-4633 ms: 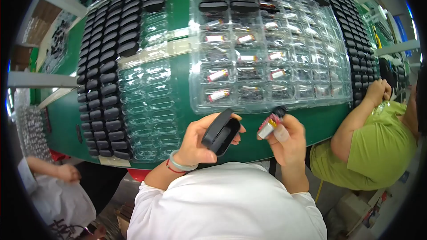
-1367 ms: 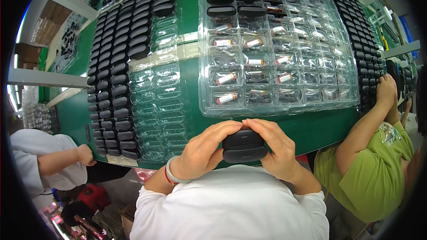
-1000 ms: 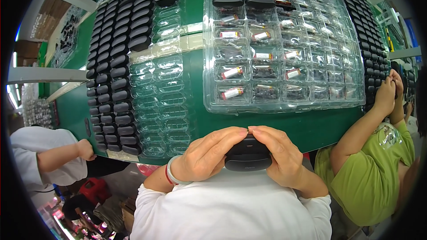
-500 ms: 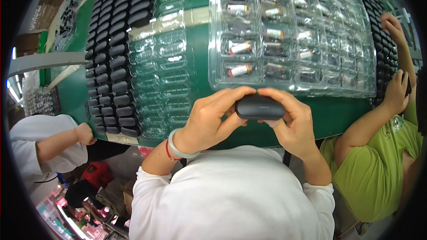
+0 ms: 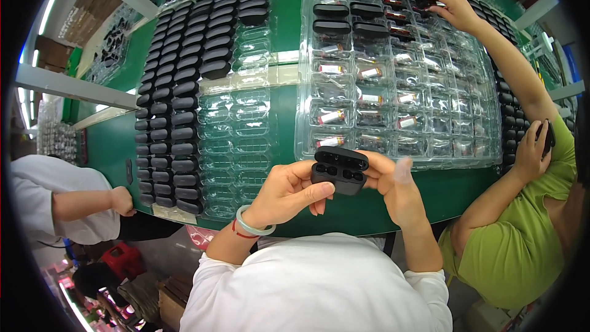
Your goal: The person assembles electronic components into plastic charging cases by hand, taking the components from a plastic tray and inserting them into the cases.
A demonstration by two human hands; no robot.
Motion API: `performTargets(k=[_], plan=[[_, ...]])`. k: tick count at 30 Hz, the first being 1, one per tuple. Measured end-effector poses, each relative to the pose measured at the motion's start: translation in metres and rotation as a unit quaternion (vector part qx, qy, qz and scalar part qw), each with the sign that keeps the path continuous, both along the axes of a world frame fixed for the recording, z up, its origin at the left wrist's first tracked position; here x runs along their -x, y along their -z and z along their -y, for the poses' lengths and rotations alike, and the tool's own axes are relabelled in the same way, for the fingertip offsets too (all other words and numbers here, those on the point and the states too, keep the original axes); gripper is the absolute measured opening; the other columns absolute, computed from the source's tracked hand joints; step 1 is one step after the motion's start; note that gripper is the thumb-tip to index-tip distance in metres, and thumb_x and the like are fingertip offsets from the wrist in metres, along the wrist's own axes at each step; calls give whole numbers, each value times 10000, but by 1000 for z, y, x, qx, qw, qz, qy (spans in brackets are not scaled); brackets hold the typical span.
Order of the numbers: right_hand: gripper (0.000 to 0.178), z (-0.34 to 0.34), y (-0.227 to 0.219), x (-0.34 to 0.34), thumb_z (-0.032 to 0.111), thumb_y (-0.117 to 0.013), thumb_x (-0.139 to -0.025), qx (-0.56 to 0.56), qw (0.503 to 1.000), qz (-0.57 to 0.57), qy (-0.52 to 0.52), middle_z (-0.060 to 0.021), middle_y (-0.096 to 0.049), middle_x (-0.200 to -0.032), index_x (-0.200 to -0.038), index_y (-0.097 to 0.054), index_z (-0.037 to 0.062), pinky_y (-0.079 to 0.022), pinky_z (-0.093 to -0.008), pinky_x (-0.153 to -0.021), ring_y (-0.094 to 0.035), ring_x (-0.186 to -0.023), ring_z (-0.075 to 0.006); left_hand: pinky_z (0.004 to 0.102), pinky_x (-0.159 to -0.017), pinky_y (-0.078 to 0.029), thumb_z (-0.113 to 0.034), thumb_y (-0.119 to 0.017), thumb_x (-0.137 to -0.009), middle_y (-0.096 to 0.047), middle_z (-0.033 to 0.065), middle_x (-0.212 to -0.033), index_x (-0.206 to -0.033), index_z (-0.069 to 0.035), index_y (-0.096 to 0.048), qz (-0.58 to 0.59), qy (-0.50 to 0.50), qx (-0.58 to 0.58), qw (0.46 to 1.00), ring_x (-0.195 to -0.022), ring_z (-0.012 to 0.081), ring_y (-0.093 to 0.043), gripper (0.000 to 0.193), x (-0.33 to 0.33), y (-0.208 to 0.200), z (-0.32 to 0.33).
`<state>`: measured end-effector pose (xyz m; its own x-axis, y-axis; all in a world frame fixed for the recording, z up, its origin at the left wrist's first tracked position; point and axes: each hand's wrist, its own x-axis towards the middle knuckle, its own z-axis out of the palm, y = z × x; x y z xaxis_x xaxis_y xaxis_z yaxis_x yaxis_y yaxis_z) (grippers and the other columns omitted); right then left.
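Observation:
A black earbud charging case (image 5: 339,178) is between my hands above the table's near edge. Its lid is raised, and rounded dark wells show inside. My left hand (image 5: 276,200) grips the case's left side, thumb across the front. My right hand (image 5: 396,193) is at the other end, its fingers reaching behind the case and lid; its thumb, with a pale cover on the tip, stands up off it. Just beyond lies a clear plastic tray (image 5: 402,163) of compartments, some with small red-and-white parts, others with black cases.
At left, rows of closed black cases (image 5: 186,89) lie beside clear moulded trays (image 5: 230,147) on the green table (image 5: 286,98). A co-worker's hand (image 5: 455,9) reaches over the big tray; their other hand (image 5: 531,150) holds a dark case. Another person's fist (image 5: 123,201) rests at left.
The case's lid has gone from closed to raised. My hands have moved slightly left, and my right thumb has come off the case. The co-worker's far hand has reached left over the tray.

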<state>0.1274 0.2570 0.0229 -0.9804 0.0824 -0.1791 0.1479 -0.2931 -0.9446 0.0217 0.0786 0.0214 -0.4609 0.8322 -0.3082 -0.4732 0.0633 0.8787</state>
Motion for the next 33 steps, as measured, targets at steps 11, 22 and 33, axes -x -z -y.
performTargets(k=[11,22,33], plan=[[361,3,-5,10,314,-544,-899,240,961,132,38,-90,-622,-781,-985,-571,-35,-468,-238,-547,-578,-586,-172,202,-518,-472,-91,-637,-834,-594,36,-722,-937,37,-586,-94,21,-43,994,-584,73,-566,173,-1,-2,9],[617,46,-1,8,287,-744,-709,-346,935,-67,-42,-154,-632,-916,-1170,-497,-41,-533,-266,-607,-653,-696,-190,354,-759,-476,-108,-709,-691,-593,107,-904,-1102,-47,-562,-609,86,5,789,-837,266,-577,440,36,-12,47],[319,32,1,-2,116,-671,-778,-330,937,-47,-100,-106,-650,-929,-1072,-595,20,-508,-277,-671,-647,-748,-170,337,-753,-459,-90,-721,-643,-603,70,-897,-953,-50,-619,-765,-72,202,607,-868,256,-546,329,194,15,88]])
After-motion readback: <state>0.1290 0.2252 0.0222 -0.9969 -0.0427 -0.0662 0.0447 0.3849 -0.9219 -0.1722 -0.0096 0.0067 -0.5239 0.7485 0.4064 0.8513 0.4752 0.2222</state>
